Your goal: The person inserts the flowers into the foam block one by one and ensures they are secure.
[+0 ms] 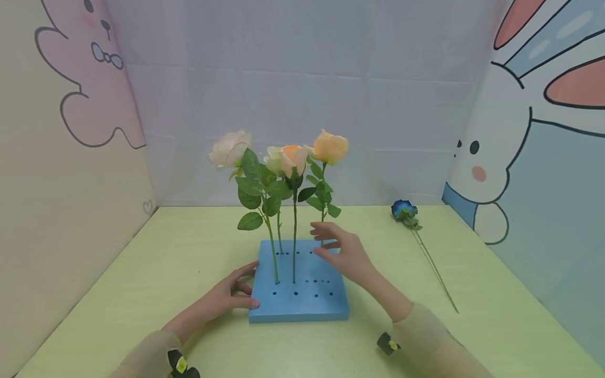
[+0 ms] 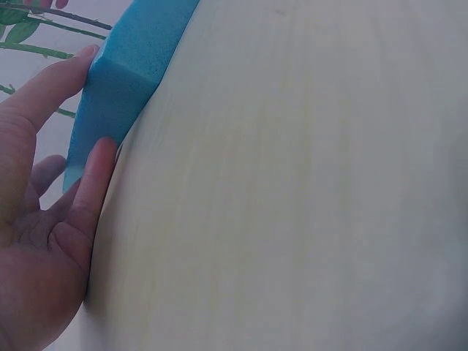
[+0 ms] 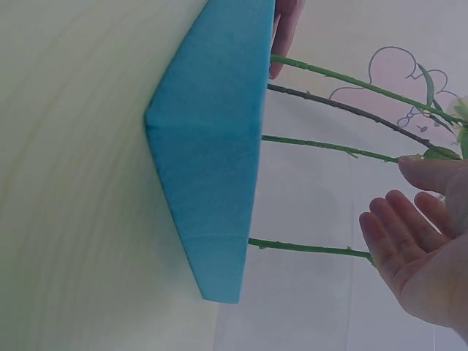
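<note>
A blue foam block (image 1: 298, 310) with rows of holes stands on the table, roses upright in it: a pale pink rose (image 1: 230, 149), a greenish-white rose (image 1: 273, 160), a peach rose (image 1: 294, 159) and a yellow-orange rose (image 1: 331, 147). At the block's left edge, my left hand (image 1: 229, 294) rests with the thumb on the top corner and fingers against the side. My right hand (image 1: 347, 254) hovers over the back right of the block, fingers relaxed around the yellow-orange rose's stem (image 3: 307, 248) without gripping it. In the right wrist view the palm looks bare.
A blue rose (image 1: 404, 210) lies on the table to the right, its long stem pointing toward the front. Behind the table hangs a pale curtain (image 1: 302, 94). Walls with cartoon animals border both sides.
</note>
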`<state>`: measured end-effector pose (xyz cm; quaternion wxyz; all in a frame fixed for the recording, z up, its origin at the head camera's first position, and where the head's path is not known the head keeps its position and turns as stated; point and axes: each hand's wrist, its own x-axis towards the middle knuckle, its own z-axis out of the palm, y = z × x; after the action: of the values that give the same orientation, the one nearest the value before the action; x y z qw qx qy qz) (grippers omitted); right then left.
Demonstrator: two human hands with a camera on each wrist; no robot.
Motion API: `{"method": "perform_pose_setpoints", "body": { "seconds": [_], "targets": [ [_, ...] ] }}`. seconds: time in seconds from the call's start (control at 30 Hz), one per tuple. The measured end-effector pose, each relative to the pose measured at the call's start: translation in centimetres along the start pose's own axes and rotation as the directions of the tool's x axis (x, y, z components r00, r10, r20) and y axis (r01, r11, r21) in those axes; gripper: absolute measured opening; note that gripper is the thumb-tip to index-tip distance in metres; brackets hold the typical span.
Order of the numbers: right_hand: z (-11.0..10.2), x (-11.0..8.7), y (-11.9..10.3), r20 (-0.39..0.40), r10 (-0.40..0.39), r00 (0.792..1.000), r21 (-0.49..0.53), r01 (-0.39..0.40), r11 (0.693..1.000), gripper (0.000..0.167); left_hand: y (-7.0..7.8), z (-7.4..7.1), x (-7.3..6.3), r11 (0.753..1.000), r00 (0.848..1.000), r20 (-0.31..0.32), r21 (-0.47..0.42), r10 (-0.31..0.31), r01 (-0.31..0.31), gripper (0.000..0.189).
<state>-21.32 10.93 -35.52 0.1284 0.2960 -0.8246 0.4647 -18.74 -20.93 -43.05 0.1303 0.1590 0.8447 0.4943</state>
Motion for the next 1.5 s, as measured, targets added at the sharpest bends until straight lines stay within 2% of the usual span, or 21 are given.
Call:
{"method": "perform_pose_setpoints", "body": {
  "seconds": [0.57, 1.07, 1.5],
  "targets": [
    [-2.0, -1.2, 1.9, -0.030, 0.040, 0.999, -0.080, -0.042, 0.996, 0.051, -0.3, 0.0, 0.1, 1.000, 1.000, -0.003, -0.001, 0.004, -0.004, 0.095],
    [-3.8, -2.3, 3.2, -0.050, 0.070, 0.996, -0.111, -0.075, 0.991, 0.053, -0.6, 0.0, 0.2, 1.000, 1.000, 0.006, -0.011, 0.025, -0.025, 0.095],
    [-5.9, -3.4, 5.3, -0.061, 0.099, 0.993, -0.162, -0.108, 0.981, 0.053, -0.6, 0.0, 0.2, 0.999, 1.000, 0.007, -0.025, 0.027, -0.026, 0.095]
  ]
}}
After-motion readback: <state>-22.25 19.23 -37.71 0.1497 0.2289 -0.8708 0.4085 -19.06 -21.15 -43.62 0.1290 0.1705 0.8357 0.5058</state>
